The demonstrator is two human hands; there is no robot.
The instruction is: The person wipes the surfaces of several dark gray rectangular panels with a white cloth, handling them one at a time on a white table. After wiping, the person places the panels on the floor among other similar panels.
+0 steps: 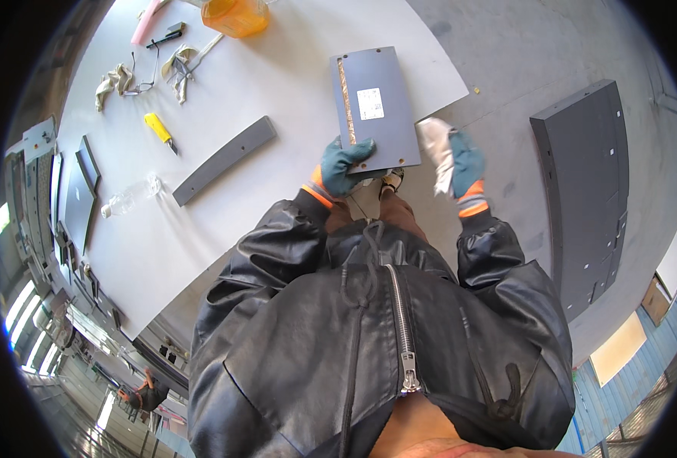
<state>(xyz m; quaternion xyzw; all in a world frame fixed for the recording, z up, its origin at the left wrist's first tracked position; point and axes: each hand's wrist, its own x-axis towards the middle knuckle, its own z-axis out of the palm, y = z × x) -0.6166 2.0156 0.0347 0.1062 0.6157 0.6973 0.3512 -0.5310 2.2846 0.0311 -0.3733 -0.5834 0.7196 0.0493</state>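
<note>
A flat dark grey panel [388, 133] lies partly on the white table, its near end over the edge. It bears a white label, small corner holes and a brown groove along its left side. My left hand [344, 166], in a teal glove with an orange cuff, grips the panel's near left corner, thumb on top. Just right of the panel, my right hand [466, 162], in a matching glove, is closed on a crumpled whitish cloth [437, 143]. The cloth is slightly blurred and hangs past the panel's right edge.
On the white table [231, 84] lie a narrow grey strip [225, 160], a yellow utility knife [160, 133], a clear plastic bottle [130, 197], pale gloves [115, 84] and an orange container [235, 17]. Stacked dark panels [588, 191] stand at the right. A person [149, 393] is far left.
</note>
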